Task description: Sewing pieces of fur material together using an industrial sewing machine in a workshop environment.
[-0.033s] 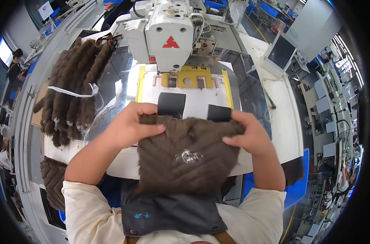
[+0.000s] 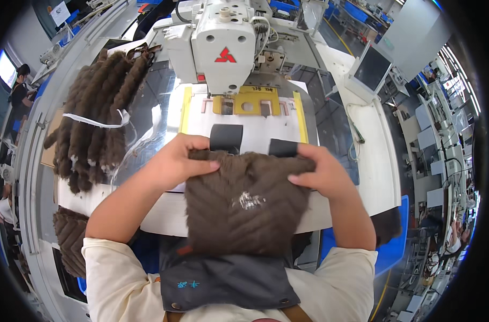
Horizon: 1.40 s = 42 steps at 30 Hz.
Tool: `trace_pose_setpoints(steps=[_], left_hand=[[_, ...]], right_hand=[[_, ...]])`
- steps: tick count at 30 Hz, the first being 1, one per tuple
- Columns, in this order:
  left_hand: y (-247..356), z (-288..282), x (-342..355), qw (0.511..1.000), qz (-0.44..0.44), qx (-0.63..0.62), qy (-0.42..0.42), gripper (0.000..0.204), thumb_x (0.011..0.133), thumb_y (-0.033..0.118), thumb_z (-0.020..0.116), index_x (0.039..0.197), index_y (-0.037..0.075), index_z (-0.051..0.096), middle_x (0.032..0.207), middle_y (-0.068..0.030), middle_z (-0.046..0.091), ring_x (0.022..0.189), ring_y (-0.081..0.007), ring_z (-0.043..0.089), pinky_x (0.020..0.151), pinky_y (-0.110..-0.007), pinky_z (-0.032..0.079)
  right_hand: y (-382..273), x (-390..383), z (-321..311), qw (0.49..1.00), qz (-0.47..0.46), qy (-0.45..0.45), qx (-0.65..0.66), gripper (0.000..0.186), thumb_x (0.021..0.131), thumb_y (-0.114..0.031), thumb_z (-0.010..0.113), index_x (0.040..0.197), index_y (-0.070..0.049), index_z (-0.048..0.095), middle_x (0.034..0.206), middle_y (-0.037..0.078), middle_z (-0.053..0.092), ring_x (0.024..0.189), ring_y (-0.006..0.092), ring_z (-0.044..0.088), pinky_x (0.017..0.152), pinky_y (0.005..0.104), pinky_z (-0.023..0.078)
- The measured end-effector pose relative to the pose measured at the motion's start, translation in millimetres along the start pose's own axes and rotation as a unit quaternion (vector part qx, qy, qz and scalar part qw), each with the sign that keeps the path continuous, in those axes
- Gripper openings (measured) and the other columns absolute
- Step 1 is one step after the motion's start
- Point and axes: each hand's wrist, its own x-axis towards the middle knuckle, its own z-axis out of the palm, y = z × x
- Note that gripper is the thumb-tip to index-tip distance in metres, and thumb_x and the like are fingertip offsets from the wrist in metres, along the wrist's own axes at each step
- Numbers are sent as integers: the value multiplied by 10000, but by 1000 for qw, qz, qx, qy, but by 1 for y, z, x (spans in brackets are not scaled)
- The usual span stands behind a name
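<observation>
Between my hands hangs a brown plush fabric piece [image 2: 250,204] with a chevron pattern and a shiny silvery patch at its middle. My left hand [image 2: 193,161] grips its upper left corner, thumb on the near face. At the upper right corner, my right hand [image 2: 317,169] pinches it the same way. Two black strap-like pieces, a left one [image 2: 226,137] and a right one [image 2: 283,147], stick out beyond its far edge next to my fingers. How they join the fabric is hidden. Past them, a yellow clamp plate [image 2: 247,105] sits under the sewing machine head [image 2: 223,51].
A bundle of brown plush pieces [image 2: 91,121], tied with a white strip, lies on the left of the table. More brown plush [image 2: 70,241] is at lower left. A control screen [image 2: 370,70] stands at the right, above a blue bin [image 2: 392,252].
My right hand has shifted slightly left with its corner of the plush piece and the right black strap. The piece's near edge has swung a little; my left hand has barely moved.
</observation>
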Motion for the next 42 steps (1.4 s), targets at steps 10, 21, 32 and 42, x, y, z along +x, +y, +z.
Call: trace_pose_setpoints(steps=[10, 21, 32, 42], left_hand=[[-33, 3, 84, 992, 56, 57, 102, 280, 962, 207, 733, 1092, -41, 724, 947, -46, 736, 855, -102, 647, 777, -286, 529], [-42, -56, 106, 886, -4, 350, 304, 278, 868, 251, 750, 862, -26, 744, 716, -192, 702, 668, -310, 697, 674, -414, 542], [-38, -82, 175, 890, 15, 347, 296, 204, 839, 153, 722, 914, -34, 747, 740, -193, 715, 720, -306, 724, 689, -397, 572], [-24, -81, 170, 962, -6, 93, 257, 280, 938, 155, 700, 1146, -31, 675, 861, -114, 691, 677, -168, 661, 628, -315, 561]], right_hand=[[51, 94, 9, 998, 15, 40, 48, 245, 936, -164, 748, 1109, 7, 719, 942, 13, 715, 874, 88, 629, 787, 285, 519], [83, 107, -58, 953, 54, 236, -180, 226, 922, -192, 759, 825, 1, 690, 697, 35, 665, 597, 110, 583, 557, 290, 444], [66, 159, -79, 921, 82, 243, -292, 333, 915, -210, 760, 692, -12, 612, 591, 58, 609, 525, 147, 565, 501, 328, 432], [74, 177, -81, 884, 2, 330, -329, 346, 942, -319, 722, 986, 19, 663, 764, 156, 710, 612, 256, 661, 653, 368, 538]])
